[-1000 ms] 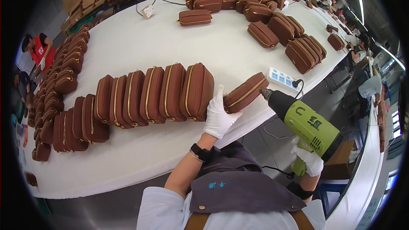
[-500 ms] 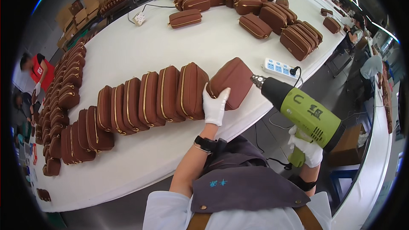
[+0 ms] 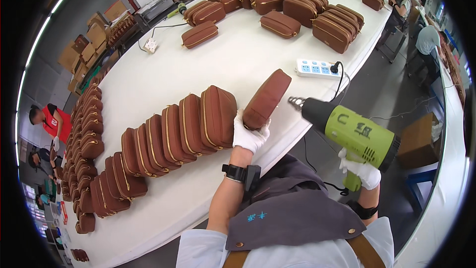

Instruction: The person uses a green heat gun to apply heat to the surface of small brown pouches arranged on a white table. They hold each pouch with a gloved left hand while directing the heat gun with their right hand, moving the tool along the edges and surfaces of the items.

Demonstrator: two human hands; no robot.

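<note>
In the head view, a white rectangular plastic power strip with blue sockets lies near the edge of the white-covered table. On the near side of the strip, to its left, is a brown, box-shaped, leather-look bag — tilted, its upper end leaning right toward the strip. The white-gloved left hand is closed around its lower end; whether the bag touches the table I cannot tell.

Nearer the person than the strip and reaching to its right is a green and black pistol-shaped heat gun. The white-gloved right hand is wrapped around its handle, and the metal nozzle points left, just beside the bag — apart from it.

Farther left of the strip, a slanting row of upright brown bags with gold zips stands close together; beyond the strip is a cluster of similar bags.
</note>
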